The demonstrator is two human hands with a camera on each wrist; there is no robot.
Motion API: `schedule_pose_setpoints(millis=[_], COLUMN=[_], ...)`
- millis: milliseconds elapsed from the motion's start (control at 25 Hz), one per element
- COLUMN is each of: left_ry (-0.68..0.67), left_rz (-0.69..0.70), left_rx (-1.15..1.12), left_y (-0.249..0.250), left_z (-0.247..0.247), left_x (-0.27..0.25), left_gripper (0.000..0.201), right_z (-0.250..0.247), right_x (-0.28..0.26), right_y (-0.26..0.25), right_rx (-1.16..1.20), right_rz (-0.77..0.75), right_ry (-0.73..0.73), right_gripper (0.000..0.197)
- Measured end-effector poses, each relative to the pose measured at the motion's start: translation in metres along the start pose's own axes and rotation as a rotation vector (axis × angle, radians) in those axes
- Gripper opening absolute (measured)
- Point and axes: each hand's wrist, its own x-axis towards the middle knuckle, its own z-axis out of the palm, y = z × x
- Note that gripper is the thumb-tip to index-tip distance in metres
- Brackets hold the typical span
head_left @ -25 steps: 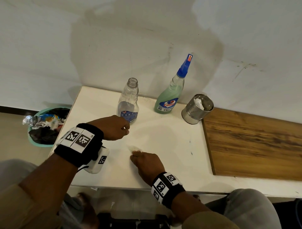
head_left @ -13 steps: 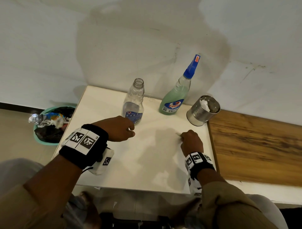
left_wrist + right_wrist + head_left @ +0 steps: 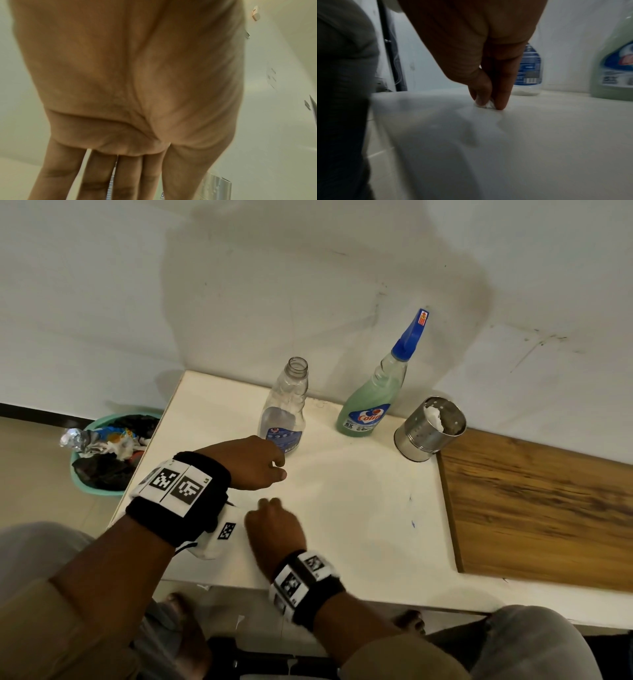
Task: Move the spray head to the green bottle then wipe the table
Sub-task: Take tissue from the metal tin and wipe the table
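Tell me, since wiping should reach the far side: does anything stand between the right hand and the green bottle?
Nothing visible does. Bare white table lies between the right hand and the green bottle.

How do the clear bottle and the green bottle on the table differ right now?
The clear bottle has an open, bare neck; the green bottle wears the blue spray head. The clear bottle looks nearly empty, the green bottle holds green liquid. Both stand upright near the wall with blue labels.

Stained white wall (image 3: 239, 285); beige tiled floor (image 3: 30, 474); teal waste bin (image 3: 80, 481) on it; wooden board (image 3: 548, 508) at right.
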Motion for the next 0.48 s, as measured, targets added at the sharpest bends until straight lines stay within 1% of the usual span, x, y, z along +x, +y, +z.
schedule_pose_setpoints(millis=[80,120,160,200,240,280,320,360,400,480], left_ry=[0.006,0.010,0.016,0.023,0.027,0.029,0.030,0.029,0.024,0.016], left_rz=[-0.006,-0.008,-0.010,-0.010,-0.011,-0.010,-0.011,-0.012,-0.013,-0.011], left_rx=[0.000,0.002,0.002,0.002,0.003,0.007,0.012,0.015,0.017,0.024], left_y=[0.001,0.001,0.001,0.001,0.001,0.001,0.001,0.001,0.000,-0.001], left_z=[-0.001,-0.001,-0.002,-0.002,-0.002,-0.002,-0.002,-0.002,-0.002,-0.001], left_x=[-0.002,-0.003,-0.003,-0.004,-0.004,-0.005,-0.005,-0.004,-0.004,-0.001], left_gripper=[0.041,0.041,0.040,0.039,0.039,0.039,0.039,0.040,0.040,0.040], right_z=[0.013,0.015,0.015,0.016,0.015,0.013,0.010,0.006,-0.001,-0.015], right_x=[-0.016,-0.021,-0.022,-0.020,-0.017,-0.014,-0.012,-0.012,-0.014,-0.019], right_y=[-0.018,-0.017,-0.008,0.009,0.030,0.056,0.086,0.118,0.150,0.200], right_rx=[-0.021,-0.034,-0.035,-0.025,-0.002,0.023,0.061,0.104,0.133,0.183], right_rz=[-0.143,-0.178,-0.184,-0.158,-0.098,0.000,0.129,0.275,0.414,0.667], right_ry=[-0.044,-0.048,-0.038,-0.010,0.043,0.119,0.201,0.247,0.271,0.253], right_gripper=[0.020,0.019,0.018,0.018,0.018,0.018,0.020,0.023,0.025,0.023])
